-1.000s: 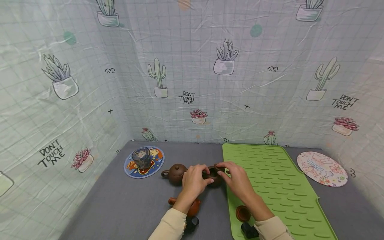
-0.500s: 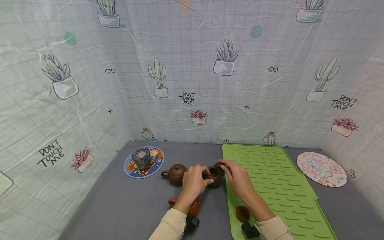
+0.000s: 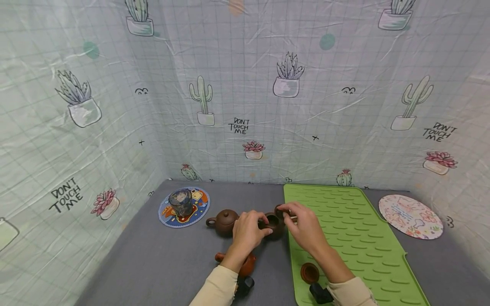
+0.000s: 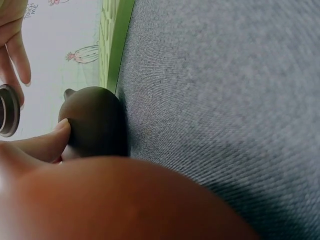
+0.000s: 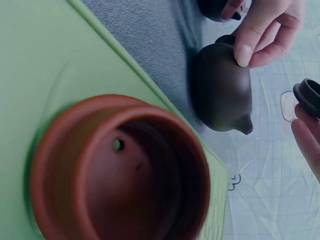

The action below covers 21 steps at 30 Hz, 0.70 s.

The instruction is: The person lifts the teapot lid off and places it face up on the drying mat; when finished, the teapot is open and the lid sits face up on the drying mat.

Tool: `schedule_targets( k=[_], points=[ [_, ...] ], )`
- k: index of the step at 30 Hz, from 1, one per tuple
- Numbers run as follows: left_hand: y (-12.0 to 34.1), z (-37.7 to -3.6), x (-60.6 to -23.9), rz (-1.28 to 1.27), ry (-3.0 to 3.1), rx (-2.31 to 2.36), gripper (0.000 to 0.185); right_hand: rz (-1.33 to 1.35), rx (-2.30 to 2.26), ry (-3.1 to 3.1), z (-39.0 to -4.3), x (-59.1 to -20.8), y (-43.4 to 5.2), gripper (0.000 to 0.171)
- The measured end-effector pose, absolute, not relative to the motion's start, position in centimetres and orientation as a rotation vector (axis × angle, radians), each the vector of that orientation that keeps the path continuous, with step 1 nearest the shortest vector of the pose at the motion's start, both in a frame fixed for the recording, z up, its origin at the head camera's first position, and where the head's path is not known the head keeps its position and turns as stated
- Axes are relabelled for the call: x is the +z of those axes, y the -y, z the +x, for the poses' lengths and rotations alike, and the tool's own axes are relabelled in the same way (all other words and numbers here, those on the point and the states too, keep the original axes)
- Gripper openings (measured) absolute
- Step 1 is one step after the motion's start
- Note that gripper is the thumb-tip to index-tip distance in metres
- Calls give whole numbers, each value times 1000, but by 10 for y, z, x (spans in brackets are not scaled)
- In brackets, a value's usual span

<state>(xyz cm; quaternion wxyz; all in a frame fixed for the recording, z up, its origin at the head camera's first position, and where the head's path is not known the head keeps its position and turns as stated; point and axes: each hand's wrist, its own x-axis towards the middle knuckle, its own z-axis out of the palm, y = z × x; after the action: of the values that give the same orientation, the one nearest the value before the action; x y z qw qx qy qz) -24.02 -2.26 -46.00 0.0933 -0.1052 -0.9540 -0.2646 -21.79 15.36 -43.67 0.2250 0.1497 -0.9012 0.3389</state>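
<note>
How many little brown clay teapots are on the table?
3. A lidded teapot left of the left hand, an open teapot held between both hands, and a reddish side-handled pot partly hidden under the left wrist. More may be hidden.

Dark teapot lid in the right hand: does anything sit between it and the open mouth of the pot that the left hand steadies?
Nothing visible does. The right hand pinches the lid just beside and above the dark teapot, whose mouth shows open; the left hand grips the pot's side, not its opening.
</note>
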Motion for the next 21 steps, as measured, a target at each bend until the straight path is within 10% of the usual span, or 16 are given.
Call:
schedule_targets(
  k=[21],
  points=[
    [22,-240,-460,-261,2857,-874,21,443,1196,2447,-216,-422,-163,35]
  ],
)
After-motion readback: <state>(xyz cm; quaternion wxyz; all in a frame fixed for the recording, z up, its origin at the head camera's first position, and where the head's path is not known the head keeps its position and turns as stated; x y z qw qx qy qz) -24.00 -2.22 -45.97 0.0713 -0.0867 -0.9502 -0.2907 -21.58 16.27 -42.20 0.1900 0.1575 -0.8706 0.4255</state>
